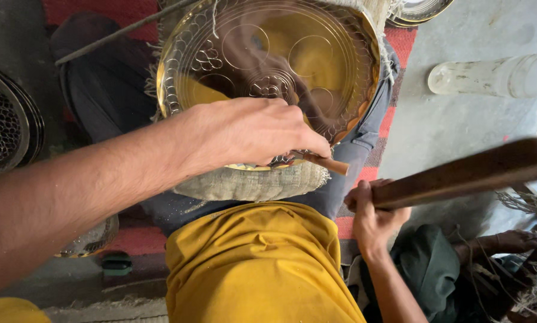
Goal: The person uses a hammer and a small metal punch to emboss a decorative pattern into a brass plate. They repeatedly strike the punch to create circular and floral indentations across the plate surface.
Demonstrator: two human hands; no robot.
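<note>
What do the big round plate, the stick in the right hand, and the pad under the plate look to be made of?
Plate: polished yellow metal, probably brass; it mirrors its surroundings and carries engraved patterns. Stick in the right hand: dark wood, judging by its matte brown surface. Pad: coarse woven cloth, likely jute, with frayed edges.

The left hand [250, 134] covers the near rim of the brass plate [268, 60] and most of the small wooden-handled tool [328, 163], so its tip is hidden. The wooden stick [465, 173] in the right hand [373, 218] is blurred and perhaps runs past the right edge; the plate's top is cropped
</note>
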